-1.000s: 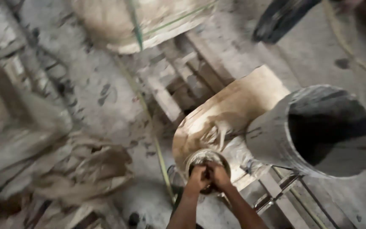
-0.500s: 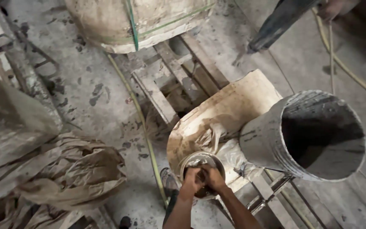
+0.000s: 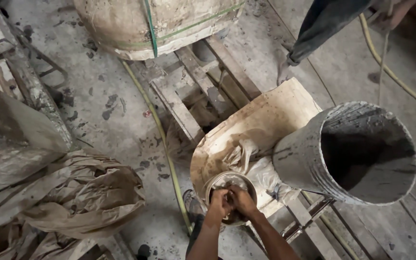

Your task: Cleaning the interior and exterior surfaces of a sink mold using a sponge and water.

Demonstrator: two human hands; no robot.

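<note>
Both my hands are pressed together inside a small round metal pan low in the head view. My left hand and my right hand have curled fingers, working in the grey mix in the pan. What they grip is hidden. The pan rests on a curved tan board with crumpled paper on it. A large grey drum, tilted on a metal frame, opens to the right of my hands.
A wooden pallet carries a big strapped sack at the top. Crumpled paper bags lie at the left. A yellow-green hose crosses the floor. Another person's leg stands at the upper right.
The view has shifted, so the drum and board sit further right and lower. My hands stay together in the pan.
</note>
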